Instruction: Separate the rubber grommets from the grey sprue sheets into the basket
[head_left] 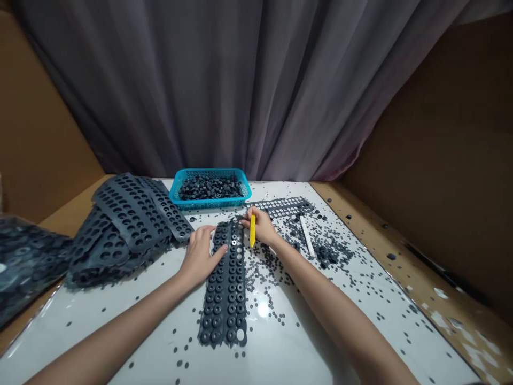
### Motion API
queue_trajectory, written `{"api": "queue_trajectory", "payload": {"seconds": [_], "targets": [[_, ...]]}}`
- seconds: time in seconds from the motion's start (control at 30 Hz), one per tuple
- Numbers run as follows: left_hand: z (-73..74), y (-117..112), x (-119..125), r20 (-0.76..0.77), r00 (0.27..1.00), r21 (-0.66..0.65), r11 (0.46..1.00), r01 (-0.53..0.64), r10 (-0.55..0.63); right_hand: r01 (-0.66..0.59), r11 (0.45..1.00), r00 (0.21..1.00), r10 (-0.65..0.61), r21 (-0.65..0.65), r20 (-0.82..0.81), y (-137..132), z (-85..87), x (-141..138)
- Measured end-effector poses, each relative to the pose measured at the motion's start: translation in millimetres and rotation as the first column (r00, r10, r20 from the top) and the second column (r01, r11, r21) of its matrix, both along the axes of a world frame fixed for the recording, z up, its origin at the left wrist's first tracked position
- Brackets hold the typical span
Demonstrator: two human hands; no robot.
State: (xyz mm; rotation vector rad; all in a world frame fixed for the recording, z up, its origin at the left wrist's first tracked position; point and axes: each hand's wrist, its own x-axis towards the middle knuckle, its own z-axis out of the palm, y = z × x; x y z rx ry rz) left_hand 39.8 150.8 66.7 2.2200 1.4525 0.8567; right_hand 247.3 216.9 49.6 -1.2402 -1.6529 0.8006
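Observation:
A black rubber sheet [224, 291] with rows of raised round rings lies lengthwise before me. White shows through a few round holes along its right side. My left hand [200, 252] rests at the sheet's left edge, fingers stretched out and thumb lying over the rings. In my right hand [259, 224] is a yellow stick-shaped tool [252, 231], its lower end tapering. The fingertips of that hand are at the sheet's upper right edge; whether they also pinch a ring there, I cannot make out.
Behind the sheet stands a blue basket [210, 203] of small black rubber pieces. Stacked ringed sheets [128, 219] and a plastic bag [32, 262] are at left. To the right lie a punched-out strip [280, 206], a white stick [306, 236] and scattered black discs. Cardboard walls flank the table.

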Motion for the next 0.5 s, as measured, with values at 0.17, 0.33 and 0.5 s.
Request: {"api": "queue_trajectory", "payload": {"seconds": [0.17,0.33,0.5], "targets": [[-8.1,14,-1,-0.182,0.942,0.047,0.954,0.296,-0.283,0.023,1.0,0.998,-0.022,0.008,-0.051,-2,15.8,-5],[2.2,9,2,-0.17,0.939,0.009,0.952,0.305,-0.299,0.055,0.991,0.989,-0.071,-0.125,-0.129,-65,25.8,9],[7.5,9,15,-0.119,0.875,-0.084,0.883,0.462,-0.469,0.078,0.951,0.946,-0.166,-0.3,-0.28,-117,8.0,0]]}}
